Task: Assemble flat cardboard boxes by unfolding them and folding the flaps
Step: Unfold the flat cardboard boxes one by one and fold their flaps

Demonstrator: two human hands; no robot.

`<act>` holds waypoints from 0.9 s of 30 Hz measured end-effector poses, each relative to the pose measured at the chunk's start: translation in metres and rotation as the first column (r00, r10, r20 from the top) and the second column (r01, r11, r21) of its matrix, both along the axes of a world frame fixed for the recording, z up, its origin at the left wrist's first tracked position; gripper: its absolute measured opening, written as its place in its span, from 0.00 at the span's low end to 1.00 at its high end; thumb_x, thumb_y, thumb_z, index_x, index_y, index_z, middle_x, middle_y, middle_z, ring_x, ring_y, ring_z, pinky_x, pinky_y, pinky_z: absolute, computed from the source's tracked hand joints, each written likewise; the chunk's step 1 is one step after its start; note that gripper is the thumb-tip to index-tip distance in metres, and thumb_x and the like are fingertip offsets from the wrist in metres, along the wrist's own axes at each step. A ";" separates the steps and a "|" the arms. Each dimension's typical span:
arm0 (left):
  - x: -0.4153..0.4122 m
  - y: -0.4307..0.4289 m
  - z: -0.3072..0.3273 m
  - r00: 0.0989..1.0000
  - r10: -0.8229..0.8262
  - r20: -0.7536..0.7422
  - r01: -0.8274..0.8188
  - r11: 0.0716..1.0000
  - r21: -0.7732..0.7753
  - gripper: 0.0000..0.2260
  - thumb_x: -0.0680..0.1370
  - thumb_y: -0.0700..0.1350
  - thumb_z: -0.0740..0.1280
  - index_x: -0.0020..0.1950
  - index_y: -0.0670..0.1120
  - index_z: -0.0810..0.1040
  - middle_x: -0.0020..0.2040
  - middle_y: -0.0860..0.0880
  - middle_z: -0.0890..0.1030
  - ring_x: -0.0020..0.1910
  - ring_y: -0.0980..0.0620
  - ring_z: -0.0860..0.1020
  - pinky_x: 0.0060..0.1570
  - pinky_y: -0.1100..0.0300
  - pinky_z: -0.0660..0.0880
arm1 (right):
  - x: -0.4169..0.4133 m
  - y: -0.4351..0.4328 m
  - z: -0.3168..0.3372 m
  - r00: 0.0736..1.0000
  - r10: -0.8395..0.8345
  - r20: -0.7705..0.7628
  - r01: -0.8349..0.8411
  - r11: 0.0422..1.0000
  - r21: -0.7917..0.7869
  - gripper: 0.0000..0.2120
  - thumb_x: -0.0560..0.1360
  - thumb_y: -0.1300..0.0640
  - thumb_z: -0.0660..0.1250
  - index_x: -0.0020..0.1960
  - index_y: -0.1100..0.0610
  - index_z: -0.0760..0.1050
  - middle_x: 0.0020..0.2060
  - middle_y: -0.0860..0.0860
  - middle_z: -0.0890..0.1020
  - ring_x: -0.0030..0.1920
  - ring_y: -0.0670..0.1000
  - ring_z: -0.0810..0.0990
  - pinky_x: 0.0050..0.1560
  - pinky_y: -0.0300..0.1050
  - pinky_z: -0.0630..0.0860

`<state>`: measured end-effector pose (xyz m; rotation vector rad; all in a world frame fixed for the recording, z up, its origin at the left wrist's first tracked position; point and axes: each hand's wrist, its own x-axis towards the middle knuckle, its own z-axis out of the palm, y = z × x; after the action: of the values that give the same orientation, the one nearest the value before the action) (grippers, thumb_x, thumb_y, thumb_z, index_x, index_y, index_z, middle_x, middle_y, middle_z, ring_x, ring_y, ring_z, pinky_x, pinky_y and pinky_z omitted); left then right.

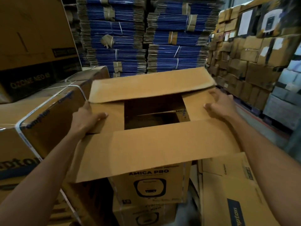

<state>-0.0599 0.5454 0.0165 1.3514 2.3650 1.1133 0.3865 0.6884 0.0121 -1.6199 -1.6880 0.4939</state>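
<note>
An upright brown cardboard box printed AMICA PRO stands in front of me with its top partly folded. My left hand rests on the short left flap, thumb lying on top. My right hand presses on the short right flap, fingers spread and bent. Both short flaps lie turned inward. The far long flap tilts up behind them. The near long flap sticks out toward me over the front wall. The dark inside of the box shows between the flaps.
A strapped carton stands close on the left, under a large box. Bundled blue flat cartons are stacked behind. Brown boxes wall the right side. Flat cardboard lies lower right. Another box sits underneath.
</note>
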 end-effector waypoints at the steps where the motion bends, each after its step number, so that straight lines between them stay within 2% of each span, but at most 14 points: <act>1: -0.001 0.000 -0.005 1.000 0.016 -0.021 -0.016 0.999 -0.027 0.41 0.74 0.60 0.75 0.81 0.51 0.59 0.69 0.38 0.75 0.64 0.36 0.76 0.62 0.40 0.76 | -0.006 0.002 0.002 0.994 -0.002 0.112 0.002 1.000 0.006 0.30 0.77 0.52 0.72 0.76 0.46 0.67 0.72 0.56 0.70 0.74 0.60 0.63 0.71 0.57 0.64; 4: -0.002 0.003 -0.010 0.999 0.027 -0.044 -0.028 1.000 -0.013 0.42 0.76 0.58 0.73 0.82 0.48 0.56 0.72 0.38 0.72 0.67 0.36 0.73 0.66 0.40 0.73 | -0.026 0.010 0.003 0.871 0.015 0.492 -0.046 0.998 0.051 0.25 0.80 0.47 0.65 0.75 0.48 0.68 0.77 0.57 0.65 0.77 0.61 0.58 0.76 0.62 0.55; 5: -0.002 0.004 -0.011 0.994 0.029 -0.101 -0.031 0.999 -0.017 0.41 0.76 0.59 0.73 0.81 0.47 0.56 0.74 0.38 0.70 0.70 0.36 0.71 0.68 0.39 0.71 | -0.037 0.008 0.002 0.829 0.044 0.557 -0.116 0.989 0.095 0.22 0.80 0.46 0.64 0.72 0.49 0.72 0.76 0.56 0.66 0.77 0.59 0.59 0.77 0.61 0.54; 6: -0.002 0.005 -0.014 0.984 0.036 -0.176 -0.040 0.999 -0.019 0.40 0.76 0.59 0.72 0.81 0.47 0.57 0.75 0.38 0.67 0.72 0.35 0.67 0.70 0.37 0.68 | -0.050 0.004 -0.001 0.816 0.087 0.572 -0.195 0.972 0.130 0.18 0.80 0.45 0.64 0.68 0.50 0.75 0.73 0.55 0.71 0.75 0.58 0.64 0.76 0.60 0.57; 7: 0.001 0.005 -0.015 0.965 0.043 -0.260 -0.048 0.999 -0.015 0.37 0.77 0.60 0.71 0.79 0.47 0.60 0.77 0.39 0.64 0.73 0.35 0.64 0.71 0.36 0.65 | -0.064 -0.006 -0.003 0.817 0.149 0.557 -0.274 0.950 0.149 0.16 0.80 0.44 0.64 0.63 0.50 0.78 0.67 0.54 0.78 0.70 0.57 0.71 0.72 0.59 0.64; 9: 0.004 0.005 -0.017 0.916 0.047 -0.399 -0.046 0.999 0.013 0.30 0.78 0.60 0.68 0.76 0.49 0.66 0.77 0.41 0.63 0.74 0.36 0.62 0.73 0.35 0.61 | -0.094 -0.032 -0.007 0.815 0.285 0.504 -0.387 0.916 0.108 0.17 0.81 0.40 0.60 0.59 0.48 0.80 0.55 0.50 0.83 0.55 0.53 0.79 0.58 0.54 0.75; 11: 0.006 0.010 -0.016 0.865 0.011 -0.502 -0.010 1.000 0.003 0.27 0.80 0.59 0.66 0.75 0.48 0.69 0.76 0.41 0.66 0.75 0.39 0.62 0.74 0.38 0.58 | -0.112 -0.054 -0.017 0.773 0.328 0.542 -0.436 0.897 0.079 0.21 0.83 0.39 0.53 0.52 0.48 0.81 0.44 0.48 0.82 0.44 0.50 0.79 0.49 0.50 0.76; 12: 0.006 0.014 -0.015 0.847 -0.021 -0.531 0.014 1.000 -0.018 0.27 0.81 0.59 0.65 0.76 0.48 0.69 0.75 0.42 0.68 0.75 0.41 0.63 0.75 0.40 0.57 | -0.115 -0.060 -0.023 0.761 0.300 0.576 -0.437 0.892 0.113 0.25 0.84 0.39 0.49 0.46 0.49 0.80 0.38 0.48 0.80 0.39 0.48 0.78 0.46 0.49 0.75; 14: 0.004 0.023 -0.009 0.856 -0.065 -0.513 0.063 0.998 -0.021 0.28 0.81 0.59 0.64 0.77 0.45 0.67 0.75 0.41 0.69 0.74 0.42 0.66 0.74 0.42 0.60 | -0.114 -0.065 -0.028 0.772 0.234 0.592 -0.415 0.890 0.189 0.29 0.85 0.39 0.46 0.36 0.50 0.76 0.30 0.48 0.77 0.32 0.47 0.76 0.41 0.48 0.73; 16: 0.001 0.032 -0.004 0.883 -0.055 -0.467 0.101 0.992 0.073 0.29 0.82 0.57 0.64 0.78 0.44 0.65 0.77 0.41 0.66 0.76 0.42 0.65 0.75 0.43 0.61 | -0.113 -0.065 -0.032 0.766 0.215 0.606 -0.404 0.894 0.193 0.30 0.84 0.38 0.44 0.34 0.50 0.74 0.28 0.48 0.76 0.30 0.46 0.75 0.39 0.46 0.70; 19: -0.003 0.047 0.011 0.862 -0.018 -0.507 0.139 0.969 0.203 0.33 0.82 0.60 0.62 0.82 0.45 0.58 0.82 0.42 0.58 0.80 0.42 0.58 0.79 0.41 0.56 | -0.113 -0.065 -0.039 0.746 0.207 0.632 -0.412 0.890 0.195 0.31 0.83 0.37 0.40 0.36 0.48 0.74 0.28 0.47 0.75 0.29 0.45 0.74 0.39 0.47 0.75; 21: -0.007 0.061 0.032 0.856 0.006 -0.517 0.140 0.960 0.244 0.34 0.83 0.60 0.62 0.82 0.45 0.56 0.83 0.42 0.55 0.81 0.42 0.56 0.79 0.41 0.55 | -0.112 -0.066 -0.050 0.762 0.143 0.632 -0.399 0.872 0.284 0.33 0.82 0.38 0.39 0.34 0.50 0.75 0.26 0.46 0.74 0.27 0.46 0.74 0.36 0.47 0.75; 24: -0.018 0.085 0.062 0.849 0.015 -0.528 0.120 0.968 0.219 0.35 0.83 0.61 0.60 0.83 0.46 0.52 0.84 0.44 0.49 0.82 0.43 0.50 0.79 0.40 0.50 | -0.110 -0.067 -0.064 0.769 0.001 0.639 -0.376 0.809 0.452 0.31 0.82 0.41 0.45 0.28 0.51 0.72 0.22 0.48 0.73 0.23 0.50 0.72 0.29 0.44 0.66; 27: -0.036 0.110 0.073 0.832 -0.048 -0.552 0.125 0.987 0.102 0.38 0.82 0.65 0.59 0.83 0.46 0.50 0.84 0.44 0.50 0.82 0.43 0.49 0.78 0.37 0.48 | -0.112 -0.071 -0.069 0.774 -0.053 0.631 -0.375 0.765 0.524 0.26 0.82 0.44 0.50 0.27 0.48 0.66 0.20 0.47 0.71 0.21 0.49 0.69 0.32 0.42 0.60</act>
<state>-0.0954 0.6556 0.0899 2.0399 2.5924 0.9660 0.2748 0.6179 -0.0572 -1.1592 -2.1723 -0.5780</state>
